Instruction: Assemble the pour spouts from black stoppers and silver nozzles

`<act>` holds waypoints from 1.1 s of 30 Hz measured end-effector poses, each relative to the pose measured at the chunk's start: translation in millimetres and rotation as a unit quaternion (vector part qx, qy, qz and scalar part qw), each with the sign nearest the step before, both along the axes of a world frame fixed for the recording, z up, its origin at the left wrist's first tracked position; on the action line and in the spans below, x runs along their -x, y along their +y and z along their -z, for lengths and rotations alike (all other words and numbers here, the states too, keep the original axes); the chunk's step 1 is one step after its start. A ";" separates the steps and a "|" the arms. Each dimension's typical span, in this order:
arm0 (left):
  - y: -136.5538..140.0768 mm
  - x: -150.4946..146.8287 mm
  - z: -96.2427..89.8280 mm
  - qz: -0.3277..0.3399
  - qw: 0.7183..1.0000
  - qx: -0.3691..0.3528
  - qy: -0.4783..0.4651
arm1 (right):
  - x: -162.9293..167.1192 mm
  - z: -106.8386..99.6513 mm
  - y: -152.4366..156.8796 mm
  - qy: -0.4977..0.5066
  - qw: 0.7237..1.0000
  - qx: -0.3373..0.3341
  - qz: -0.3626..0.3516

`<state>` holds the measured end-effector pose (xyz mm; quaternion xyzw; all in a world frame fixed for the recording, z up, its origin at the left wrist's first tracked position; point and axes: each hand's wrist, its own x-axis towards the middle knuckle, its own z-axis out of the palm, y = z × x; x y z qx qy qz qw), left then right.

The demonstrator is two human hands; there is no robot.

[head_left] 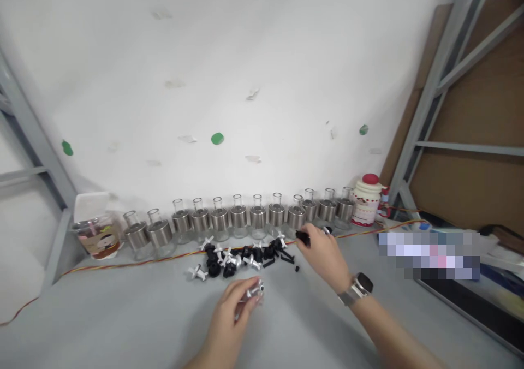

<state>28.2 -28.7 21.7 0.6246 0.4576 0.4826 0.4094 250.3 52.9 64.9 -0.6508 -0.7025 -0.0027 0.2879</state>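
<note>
My left hand is closed around a small silver-white fitting with a dark hole in its end, low over the grey table. To its right, my right hand, with a watch on the wrist, pinches a small black piece; its exact kind is hard to make out. Between and beyond the hands lies a loose pile of black plastic parts and white cross-shaped parts. A few thin black sticks and a tiny black piece lie near my right hand.
Several glass bottles with metal sleeves stand along the wall. A clear box is at the left, a cream jar with a red knob at the right. A red-yellow wire crosses the table. Bagged items lie far right.
</note>
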 end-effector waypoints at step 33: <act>8.9 -2.0 -21.3 -0.006 0.926 0.278 -0.257 | 66.7 4.9 -62.4 0.394 0.847 0.101 -0.341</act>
